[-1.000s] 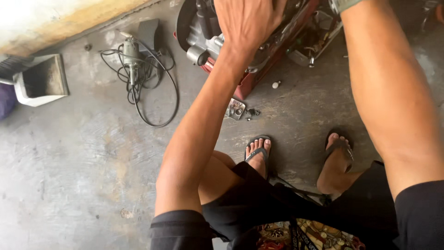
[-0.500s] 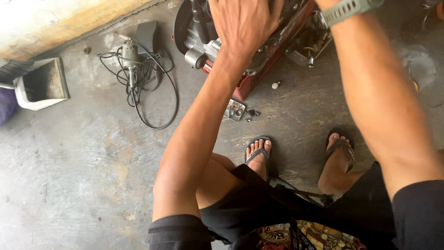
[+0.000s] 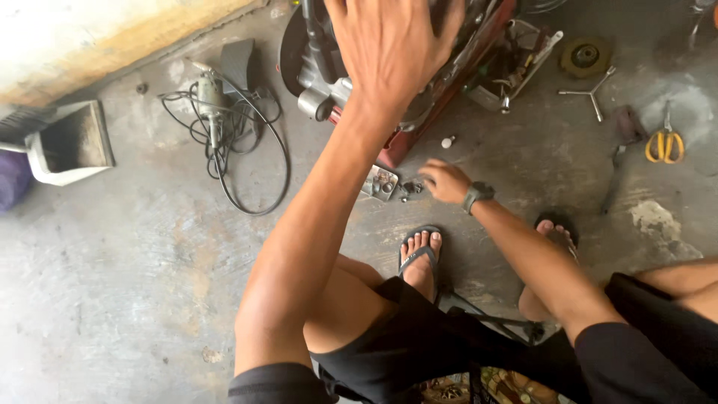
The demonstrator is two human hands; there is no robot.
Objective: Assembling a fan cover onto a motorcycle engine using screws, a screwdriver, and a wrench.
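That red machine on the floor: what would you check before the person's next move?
1. Left hand steadying the red machine: ok, palm flat on top.
2. Right hand at the small dark parts: ok, fingertips there.
3. Grip on a part: cannot tell.
4. Metal plate within reach: ok, beside the parts.
5. Feet clear of the power tool's cable: ok.

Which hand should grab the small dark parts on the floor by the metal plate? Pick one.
Right. The right hand is down at the floor, fingertips at the small dark parts beside the metal plate. The left hand is spread on the engine.
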